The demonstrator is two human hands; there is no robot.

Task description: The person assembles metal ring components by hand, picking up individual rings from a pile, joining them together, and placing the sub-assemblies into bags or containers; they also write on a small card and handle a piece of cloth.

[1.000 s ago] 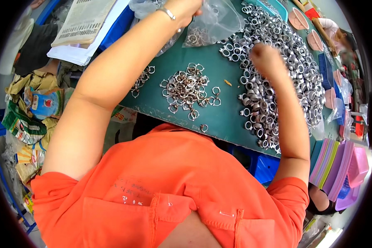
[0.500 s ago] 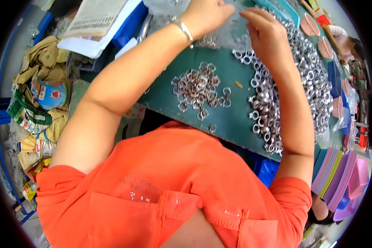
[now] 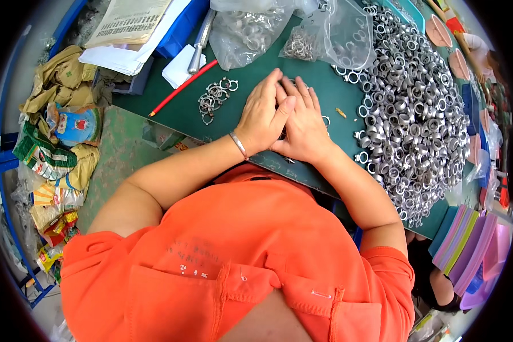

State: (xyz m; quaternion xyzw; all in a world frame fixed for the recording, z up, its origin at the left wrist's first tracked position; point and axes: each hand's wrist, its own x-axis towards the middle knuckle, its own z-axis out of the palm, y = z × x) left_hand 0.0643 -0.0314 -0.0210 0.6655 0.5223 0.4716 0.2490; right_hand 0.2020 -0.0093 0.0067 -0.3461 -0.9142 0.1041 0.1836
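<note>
Thin silver-coloured metal rings (image 3: 326,120) are lying near the front edge of the green tabletop (image 3: 328,85), mostly hidden beneath the left hand (image 3: 262,114) and right hand (image 3: 304,122), which are touching and cupping over them with fingers outstretched, probably to keep loose pieces together; whether they are gripping any, I cannot tell. At ten o'clock, a small cluster of similar rings (image 3: 212,100) is resting beside a red pencil (image 3: 182,89). A clear plastic bag (image 3: 347,40) is slumping at one o'clock, and a heap of thick grey metal rings (image 3: 419,117) is spreading at three, seemingly kept separate.
</note>
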